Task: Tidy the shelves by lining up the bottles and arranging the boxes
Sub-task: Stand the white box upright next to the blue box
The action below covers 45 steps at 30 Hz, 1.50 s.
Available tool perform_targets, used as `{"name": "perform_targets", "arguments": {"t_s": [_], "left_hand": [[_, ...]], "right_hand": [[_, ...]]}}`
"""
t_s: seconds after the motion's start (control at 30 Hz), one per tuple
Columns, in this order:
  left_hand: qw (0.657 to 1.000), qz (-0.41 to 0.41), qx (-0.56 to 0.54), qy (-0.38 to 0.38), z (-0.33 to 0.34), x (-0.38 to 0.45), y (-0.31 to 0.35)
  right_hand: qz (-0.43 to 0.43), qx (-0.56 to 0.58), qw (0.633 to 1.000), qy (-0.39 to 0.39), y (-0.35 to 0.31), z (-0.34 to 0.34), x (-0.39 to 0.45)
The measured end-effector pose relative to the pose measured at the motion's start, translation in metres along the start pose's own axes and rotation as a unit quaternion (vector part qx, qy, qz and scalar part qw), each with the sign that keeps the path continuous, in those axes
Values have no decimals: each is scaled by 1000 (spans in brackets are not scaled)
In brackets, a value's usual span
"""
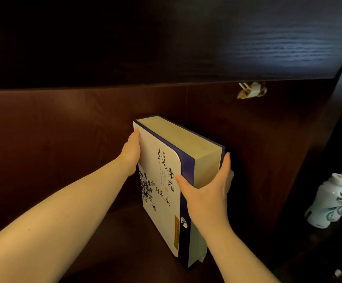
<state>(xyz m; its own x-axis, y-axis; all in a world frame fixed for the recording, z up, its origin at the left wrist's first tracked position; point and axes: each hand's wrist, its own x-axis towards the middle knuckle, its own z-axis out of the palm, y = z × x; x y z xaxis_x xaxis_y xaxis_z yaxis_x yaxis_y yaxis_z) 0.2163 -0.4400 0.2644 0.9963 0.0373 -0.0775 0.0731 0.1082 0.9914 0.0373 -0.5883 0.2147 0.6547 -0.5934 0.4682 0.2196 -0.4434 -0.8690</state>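
Observation:
A large white gift box (162,217) with a dark blue spine, black calligraphy and a blue flower print stands upright on edge in a dark wooden shelf compartment. My left hand (132,151) grips its far left edge near the top. My right hand (208,188) clasps the near right corner, thumb on the printed face and fingers wrapped round the beige side. White plastic bottles (327,203) with green and red labels stand in the neighbouring compartment at the right.
A dark shelf board (186,43) hangs low overhead. A vertical wooden divider (300,160) separates the box's compartment from the bottles. A pale paper-like object (251,90) sits at the back under the upper board. The brown back panel (53,129) lies behind the box.

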Motion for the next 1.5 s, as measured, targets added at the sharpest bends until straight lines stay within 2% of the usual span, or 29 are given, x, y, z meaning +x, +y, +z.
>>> {"name": "perform_targets", "arguments": {"t_s": [0.2,0.47,0.7,1.0,1.27,1.5], "left_hand": [[999,25,-36,-14,-7,-2,0],[999,33,-9,-12,-44,-35,3],[999,47,21,-7,-85,-85,8],[994,93,55,-27,-152,-164,14],[987,125,90,-36,-190,-231,19],[986,120,109,-25,-208,-266,15]], "right_hand": [[6,22,999,-30,0,-8,0],[-10,52,996,-67,-6,-21,-12],[-44,105,990,-85,-23,-34,-37],[-45,175,977,-113,-50,-52,-64],[-37,284,949,-131,-51,-53,-79],[-39,288,949,-124,-41,-41,-86]]}}
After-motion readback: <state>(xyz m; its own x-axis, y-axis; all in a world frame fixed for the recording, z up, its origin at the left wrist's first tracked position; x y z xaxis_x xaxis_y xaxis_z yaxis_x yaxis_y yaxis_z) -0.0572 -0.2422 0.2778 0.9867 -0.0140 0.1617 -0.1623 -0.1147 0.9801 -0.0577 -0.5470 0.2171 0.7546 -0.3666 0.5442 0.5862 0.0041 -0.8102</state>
